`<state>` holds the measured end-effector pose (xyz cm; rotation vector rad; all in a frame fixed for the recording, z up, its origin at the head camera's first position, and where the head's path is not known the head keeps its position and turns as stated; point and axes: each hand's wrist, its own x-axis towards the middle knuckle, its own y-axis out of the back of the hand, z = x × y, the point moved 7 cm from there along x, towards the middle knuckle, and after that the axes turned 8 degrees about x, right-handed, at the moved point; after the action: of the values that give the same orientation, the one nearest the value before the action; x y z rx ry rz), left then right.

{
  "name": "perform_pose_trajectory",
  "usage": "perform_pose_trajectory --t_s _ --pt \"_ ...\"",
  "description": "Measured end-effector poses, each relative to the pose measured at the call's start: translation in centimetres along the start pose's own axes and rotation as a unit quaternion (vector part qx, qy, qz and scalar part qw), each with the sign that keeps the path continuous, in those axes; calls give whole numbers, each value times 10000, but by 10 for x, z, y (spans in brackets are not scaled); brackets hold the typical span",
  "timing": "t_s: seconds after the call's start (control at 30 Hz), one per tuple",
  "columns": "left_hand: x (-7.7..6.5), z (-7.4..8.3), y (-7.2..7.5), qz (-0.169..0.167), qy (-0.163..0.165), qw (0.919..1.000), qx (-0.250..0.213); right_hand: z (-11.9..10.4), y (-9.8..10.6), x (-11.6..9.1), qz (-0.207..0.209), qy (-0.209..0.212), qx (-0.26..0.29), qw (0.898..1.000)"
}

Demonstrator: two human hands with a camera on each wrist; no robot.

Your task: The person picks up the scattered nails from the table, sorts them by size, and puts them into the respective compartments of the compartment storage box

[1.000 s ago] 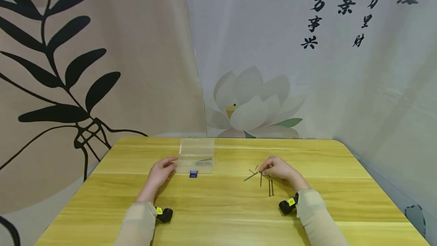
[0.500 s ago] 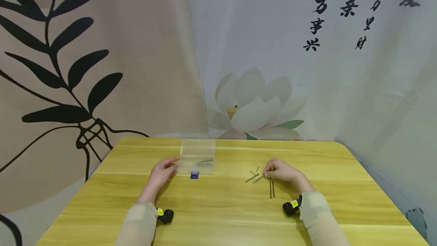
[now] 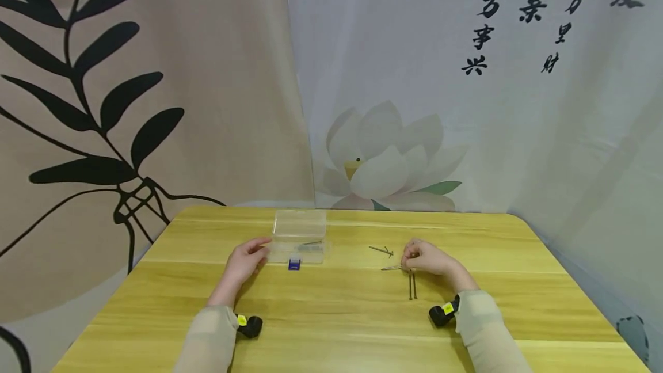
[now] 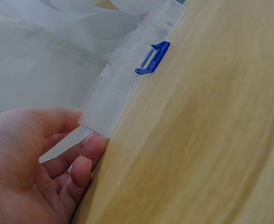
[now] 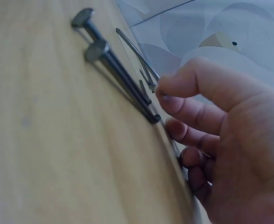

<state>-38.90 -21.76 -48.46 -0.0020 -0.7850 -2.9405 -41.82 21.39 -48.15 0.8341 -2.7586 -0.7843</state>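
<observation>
A clear plastic box (image 3: 279, 254) with a blue latch (image 3: 294, 265) stands on the table with its lid (image 3: 299, 224) raised; thin nails show inside. My left hand (image 3: 251, 257) holds the box's left end, thumb at the upper edge and curled fingers lower down, as the left wrist view shows. My right hand (image 3: 426, 258) has thumb and forefinger pinched together on a nail (image 3: 391, 269), which sticks out leftward. Two big-headed nails (image 5: 122, 77) lie side by side just in front of that hand. Farther left is a small group of nails (image 3: 380, 250), a long one with shorter ones.
The wooden table (image 3: 331, 315) spreads in front of both hands. Black wrist cameras (image 3: 252, 327) hang under the sleeves. Behind the far edge hangs a printed curtain (image 3: 385, 148) with a lotus, leaves and writing.
The nail at my right fingers has swung from pointing toward me to pointing left. The loose nails beside it have shifted and turned. My left hand stays at the box.
</observation>
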Motion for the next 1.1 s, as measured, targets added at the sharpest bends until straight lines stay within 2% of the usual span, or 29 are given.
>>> perform_pose_trajectory --t_s 0.3,0.5,0.6,0.7,0.87,1.1 --pt "1 1 0 -21 4 10000 42 -2 5 -6 244 38 180 9995" --pt "2 1 0 -72 71 9999 42 -6 10 -9 356 -137 799 9961" --pt "1 1 1 -72 53 10000 41 -13 14 -9 506 -1 936 9943" --pt "2 2 2 -37 10 10000 42 -23 22 -7 695 249 743 9945" --pt "2 2 2 -43 -8 10000 90 -32 29 -8 967 230 638 9930" --pt "1 2 1 1 -16 9999 151 -54 35 -15 1257 344 905 9873"
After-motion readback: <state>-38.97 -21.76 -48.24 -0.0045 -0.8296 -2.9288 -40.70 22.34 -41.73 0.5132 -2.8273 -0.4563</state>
